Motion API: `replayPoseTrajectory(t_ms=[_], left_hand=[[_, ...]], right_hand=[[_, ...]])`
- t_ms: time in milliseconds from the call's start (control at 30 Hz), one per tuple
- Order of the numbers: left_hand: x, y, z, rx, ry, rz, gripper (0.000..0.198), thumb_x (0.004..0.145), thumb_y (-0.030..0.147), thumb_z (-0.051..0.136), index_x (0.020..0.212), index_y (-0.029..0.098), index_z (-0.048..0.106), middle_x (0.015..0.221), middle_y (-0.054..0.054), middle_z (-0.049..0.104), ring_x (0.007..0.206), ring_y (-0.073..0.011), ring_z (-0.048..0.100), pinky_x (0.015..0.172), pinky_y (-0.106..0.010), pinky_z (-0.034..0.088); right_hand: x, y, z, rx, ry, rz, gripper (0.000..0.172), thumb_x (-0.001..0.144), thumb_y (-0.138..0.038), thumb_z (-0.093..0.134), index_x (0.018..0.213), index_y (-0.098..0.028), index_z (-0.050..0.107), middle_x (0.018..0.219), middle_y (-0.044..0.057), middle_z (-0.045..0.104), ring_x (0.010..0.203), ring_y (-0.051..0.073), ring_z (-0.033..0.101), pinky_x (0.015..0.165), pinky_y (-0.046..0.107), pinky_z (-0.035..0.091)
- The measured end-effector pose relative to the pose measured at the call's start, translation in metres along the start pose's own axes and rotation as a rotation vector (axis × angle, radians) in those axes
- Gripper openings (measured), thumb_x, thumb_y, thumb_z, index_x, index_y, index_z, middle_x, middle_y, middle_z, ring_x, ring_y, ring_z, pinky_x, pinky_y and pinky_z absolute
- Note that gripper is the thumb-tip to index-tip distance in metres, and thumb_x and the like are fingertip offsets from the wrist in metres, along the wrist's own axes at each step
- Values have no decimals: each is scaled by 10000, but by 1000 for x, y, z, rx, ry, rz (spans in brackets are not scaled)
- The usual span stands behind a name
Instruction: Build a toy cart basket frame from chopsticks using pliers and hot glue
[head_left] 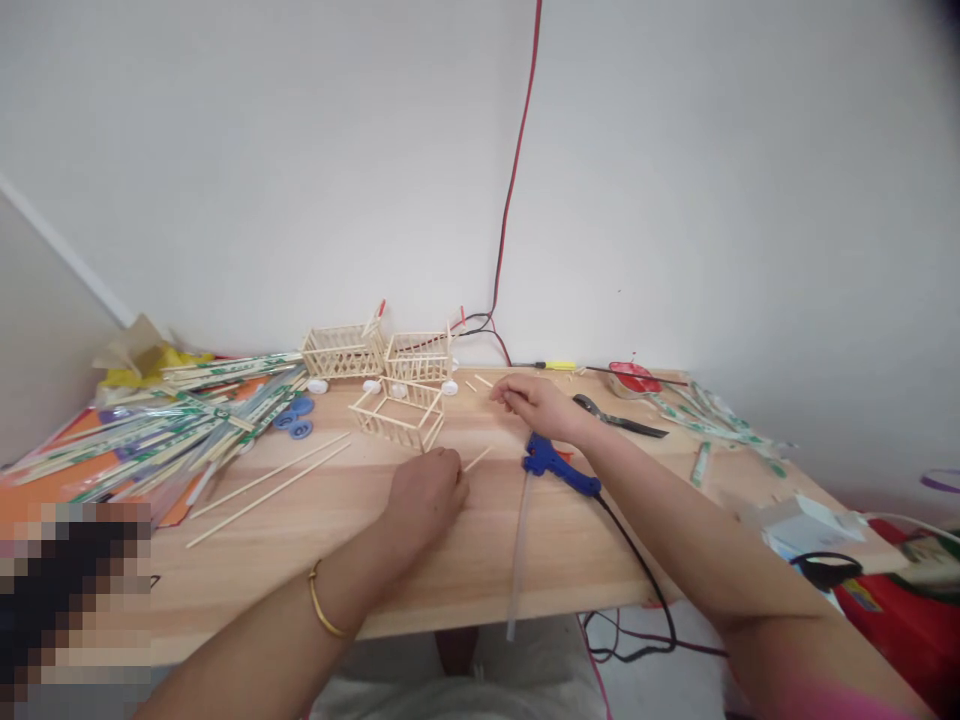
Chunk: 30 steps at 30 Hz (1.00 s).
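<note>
My left hand (426,492) rests on the wooden table (480,560), fingers curled closed around the end of a short thin wooden stick (478,458). My right hand (531,402) reaches further back, fingers pinched over small stick pieces (484,381) lying near the back of the table; what the pinch holds is too small to make out. A small open stick frame (397,412) stands just left of both hands. A blue glue gun (559,466) lies under my right forearm, a clear glue stick (520,540) trailing from it.
Two stick-built carts with white wheels (343,352) (420,358) stand at the back. Wrapped chopsticks (172,425) pile at the left, with blue caps (296,418) and long skewers (270,485). Black pliers (619,420), a red tape reel (634,377) and wrappers lie right.
</note>
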<state>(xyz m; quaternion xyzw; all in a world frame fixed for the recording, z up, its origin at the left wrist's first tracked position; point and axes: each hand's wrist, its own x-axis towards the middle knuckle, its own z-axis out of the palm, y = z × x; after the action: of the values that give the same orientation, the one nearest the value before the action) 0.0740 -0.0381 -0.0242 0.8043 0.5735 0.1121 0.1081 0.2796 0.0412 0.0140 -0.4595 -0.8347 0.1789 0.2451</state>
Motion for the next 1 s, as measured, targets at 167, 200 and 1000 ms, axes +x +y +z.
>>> replayPoseTrajectory(t_ms=[167,200,1000], left_hand=[[1,-6,-33,-45,302,-116,198,844,301,446,784,200,606,761,-41,647,696,-178,577,608,-263,325],[3,-10,-38,-53,340,-144,199,838,307,456,767,201,609,742,-35,646,684,-174,573,603,-260,320],[19,-48,-46,-78,356,-168,238,852,311,464,760,189,647,744,-40,681,690,-181,589,620,-268,341]], right_hand=[[9,-23,8,82,111,-197,207,867,-220,474,973,-182,647,958,66,663,854,148,604,777,280,457],[13,-28,10,81,133,-230,197,867,-226,485,969,-188,649,952,67,665,873,152,600,787,285,456],[73,-21,56,102,88,-160,155,817,-177,528,818,-157,681,779,33,665,721,132,557,664,235,388]])
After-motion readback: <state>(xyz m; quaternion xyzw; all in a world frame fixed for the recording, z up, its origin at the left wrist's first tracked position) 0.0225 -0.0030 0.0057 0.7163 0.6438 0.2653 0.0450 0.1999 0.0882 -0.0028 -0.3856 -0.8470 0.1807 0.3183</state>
